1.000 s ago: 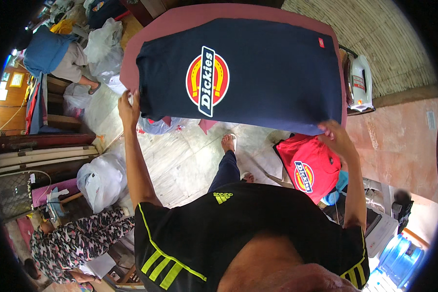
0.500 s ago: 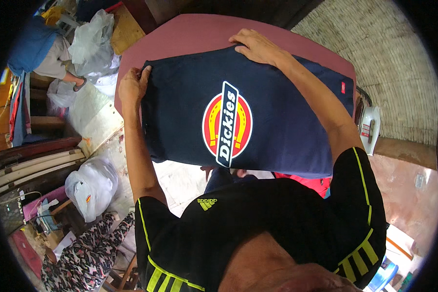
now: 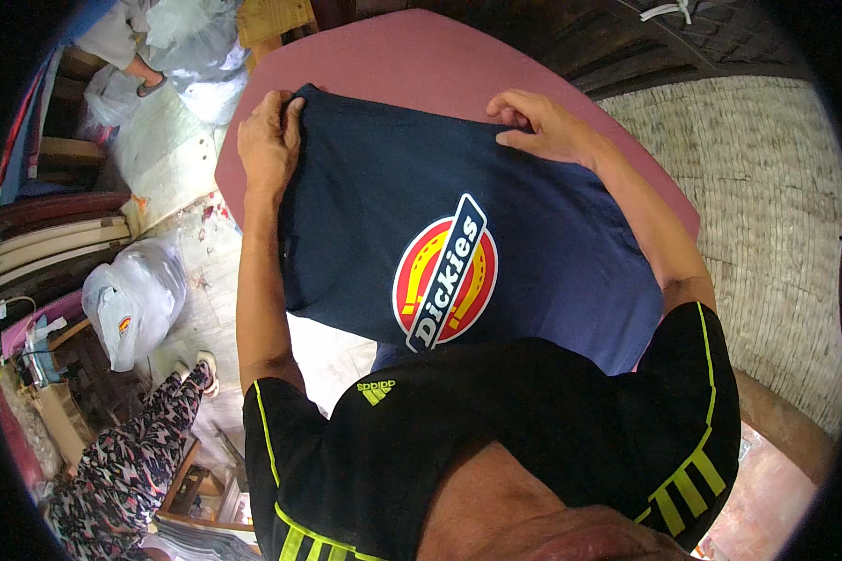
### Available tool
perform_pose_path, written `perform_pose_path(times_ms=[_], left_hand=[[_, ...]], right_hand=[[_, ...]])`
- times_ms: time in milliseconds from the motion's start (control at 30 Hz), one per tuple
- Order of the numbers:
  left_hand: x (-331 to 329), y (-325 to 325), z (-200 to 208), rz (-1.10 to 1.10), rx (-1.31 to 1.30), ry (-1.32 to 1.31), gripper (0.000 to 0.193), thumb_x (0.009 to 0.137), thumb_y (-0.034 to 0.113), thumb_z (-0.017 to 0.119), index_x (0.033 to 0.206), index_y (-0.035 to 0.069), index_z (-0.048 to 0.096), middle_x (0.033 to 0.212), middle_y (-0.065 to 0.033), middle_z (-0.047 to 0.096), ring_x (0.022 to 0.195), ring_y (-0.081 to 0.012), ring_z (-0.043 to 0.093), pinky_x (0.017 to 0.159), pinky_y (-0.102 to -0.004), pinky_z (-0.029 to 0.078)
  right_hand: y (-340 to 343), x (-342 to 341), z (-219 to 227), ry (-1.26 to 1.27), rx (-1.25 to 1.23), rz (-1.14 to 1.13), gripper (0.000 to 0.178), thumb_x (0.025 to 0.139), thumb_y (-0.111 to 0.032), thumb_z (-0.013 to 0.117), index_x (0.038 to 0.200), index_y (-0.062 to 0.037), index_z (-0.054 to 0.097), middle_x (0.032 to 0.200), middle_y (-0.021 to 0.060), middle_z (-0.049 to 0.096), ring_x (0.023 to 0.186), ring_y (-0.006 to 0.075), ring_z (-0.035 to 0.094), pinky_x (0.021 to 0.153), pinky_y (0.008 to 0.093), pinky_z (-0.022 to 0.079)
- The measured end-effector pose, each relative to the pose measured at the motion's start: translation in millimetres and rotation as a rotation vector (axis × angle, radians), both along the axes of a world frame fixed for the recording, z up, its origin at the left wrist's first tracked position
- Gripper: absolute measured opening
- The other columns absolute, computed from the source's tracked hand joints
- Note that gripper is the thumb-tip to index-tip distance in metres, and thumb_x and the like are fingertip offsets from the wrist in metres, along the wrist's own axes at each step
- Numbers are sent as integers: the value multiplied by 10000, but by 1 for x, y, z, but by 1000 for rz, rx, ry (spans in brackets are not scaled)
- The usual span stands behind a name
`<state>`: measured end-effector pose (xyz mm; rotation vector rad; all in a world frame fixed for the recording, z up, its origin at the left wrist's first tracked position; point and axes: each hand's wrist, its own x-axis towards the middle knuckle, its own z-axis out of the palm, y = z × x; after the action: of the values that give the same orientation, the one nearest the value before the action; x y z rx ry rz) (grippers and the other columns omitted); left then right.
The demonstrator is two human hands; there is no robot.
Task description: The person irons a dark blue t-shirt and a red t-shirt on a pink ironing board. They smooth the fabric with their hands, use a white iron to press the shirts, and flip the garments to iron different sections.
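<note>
A dark navy cloth garment (image 3: pixel 365 196) with a large round red, yellow and white print lies over the maroon padded board (image 3: pixel 393 56) and hangs off its near side toward my body. Its full shape is not shown. My left hand (image 3: pixel 271 140) is closed on the garment's far left corner, thumb pressed against the fingers. At the far edge, right of the middle, my right hand (image 3: pixel 552 131) rests on the cloth. Its fingers are bent, with a gap between them and the thumb.
Woven matting (image 3: pixel 739 224) covers the area on the right. To the left, a white plastic bag (image 3: pixel 140 299) stands on the floor, with stacked boards (image 3: pixel 56 243) beyond it. A person in patterned trousers (image 3: pixel 140 439) is at lower left; another person's foot (image 3: pixel 150 84) shows at upper left.
The garment has turned and slid toward my body on the right side, its print now tilted. My left hand lifted its corner slightly farther away; my right hand moved right and nearer. The view shifted too.
</note>
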<state>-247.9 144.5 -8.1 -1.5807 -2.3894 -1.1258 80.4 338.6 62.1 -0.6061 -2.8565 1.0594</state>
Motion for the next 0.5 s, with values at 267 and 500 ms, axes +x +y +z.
perform_pose_path(times_ms=[267, 500], left_hand=[[-4, 2, 0, -81, -3, 31, 161, 953, 192, 640, 1055, 68, 654, 950, -160, 694, 889, -353, 663, 745, -446, 491], [-22, 13, 27, -504, -200, 53, 274, 896, -39, 567, 1150, 55, 611, 1062, -152, 608, 940, -374, 633, 858, -403, 490]], right_hand=[[24, 14, -14, 61, -432, 34, 197, 822, -30, 747, 899, -58, 568, 879, -40, 520, 806, 72, 479, 711, 256, 416], [52, 8, 6, -223, -458, 252, 186, 876, -53, 721, 986, -56, 570, 908, -44, 515, 829, 54, 450, 745, 236, 413]])
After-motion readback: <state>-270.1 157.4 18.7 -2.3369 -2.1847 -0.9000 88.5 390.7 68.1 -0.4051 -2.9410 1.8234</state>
